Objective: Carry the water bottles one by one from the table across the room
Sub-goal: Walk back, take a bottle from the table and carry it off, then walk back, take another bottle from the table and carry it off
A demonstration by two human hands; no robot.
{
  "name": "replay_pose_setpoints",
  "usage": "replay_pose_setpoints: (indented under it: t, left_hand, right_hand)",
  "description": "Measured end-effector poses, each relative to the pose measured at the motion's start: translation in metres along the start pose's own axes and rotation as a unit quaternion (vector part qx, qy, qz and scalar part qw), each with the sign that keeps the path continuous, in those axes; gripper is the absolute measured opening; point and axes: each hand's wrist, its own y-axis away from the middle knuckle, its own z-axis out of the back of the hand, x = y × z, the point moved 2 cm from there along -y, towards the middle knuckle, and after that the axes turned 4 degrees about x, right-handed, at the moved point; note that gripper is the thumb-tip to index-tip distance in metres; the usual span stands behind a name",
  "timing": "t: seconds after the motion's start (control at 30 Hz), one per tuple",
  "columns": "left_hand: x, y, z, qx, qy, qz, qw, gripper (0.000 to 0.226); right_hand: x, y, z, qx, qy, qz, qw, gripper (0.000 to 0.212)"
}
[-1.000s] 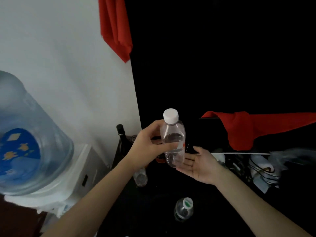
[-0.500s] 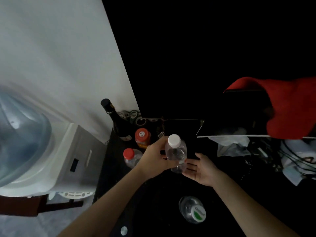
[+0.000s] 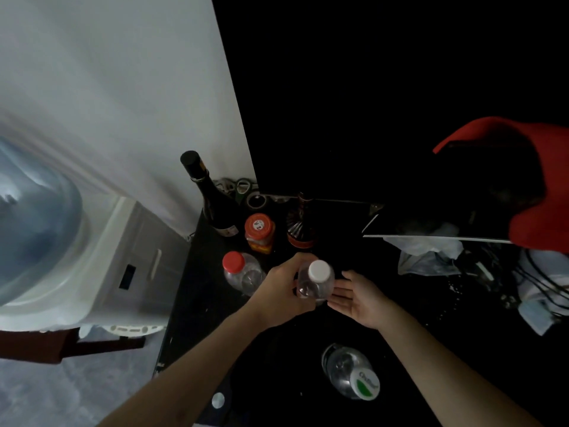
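My left hand (image 3: pixel 281 292) grips a clear water bottle with a white cap (image 3: pixel 317 280), held upright over the black table (image 3: pixel 277 365). My right hand (image 3: pixel 358 298) lies open, palm up, its fingertips at the bottle's right side. A red-capped clear bottle (image 3: pixel 241 271) stands on the table just left of my left hand. Nearer to me stands another clear bottle with a green-and-white cap (image 3: pixel 352 375).
At the table's back stand a dark wine bottle (image 3: pixel 209 195), an orange-lidded jar (image 3: pixel 259 232) and a brown bottle (image 3: pixel 301 223). A water dispenser with a blue jug (image 3: pixel 34 223) stands to the left. Red cloth (image 3: pixel 535 186), plastic bags and cables clutter the right.
The view has tilted down towards the table. My left hand has lowered the white-capped bottle towards the table, with my right hand staying open beside it.
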Motion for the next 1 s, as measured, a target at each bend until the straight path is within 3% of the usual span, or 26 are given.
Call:
replay_pose_setpoints:
  t: [0.23, 0.47, 0.57, 0.63, 0.73, 0.83, 1.0]
  left_hand:
    - [-0.016, 0.010, 0.012, 0.019, -0.099, 0.006, 0.995, 0.101]
    - [-0.068, 0.065, 0.037, -0.065, -0.184, 0.014, 0.981, 0.074]
    - [-0.089, 0.089, 0.051, -0.083, -0.254, 0.014, 0.964, 0.077]
    - [-0.103, 0.102, 0.061, -0.086, -0.320, 0.023, 0.943, 0.079]
    - [-0.126, 0.129, 0.074, -0.122, -0.411, 0.058, 0.902, 0.088]
    - [-0.140, 0.161, 0.083, -0.145, -0.434, 0.092, 0.884, 0.077]
    - [-0.135, 0.234, 0.091, -0.186, -0.454, 0.105, 0.865, 0.082]
  right_hand:
    - [0.011, 0.038, -0.006, -0.030, 0.121, 0.036, 0.992, 0.038]
    - [0.035, 0.119, -0.027, -0.028, 0.252, 0.101, 0.962, 0.037]
    - [0.036, 0.163, -0.038, -0.039, 0.328, 0.140, 0.933, 0.036]
    - [0.035, 0.188, -0.046, -0.059, 0.388, 0.182, 0.901, 0.036]
    - [0.031, 0.229, -0.064, -0.095, 0.504, 0.277, 0.813, 0.043]
    - [0.012, 0.265, -0.087, -0.108, 0.575, 0.337, 0.738, 0.062]
    - [-0.042, 0.309, -0.120, -0.155, 0.660, 0.409, 0.611, 0.066]
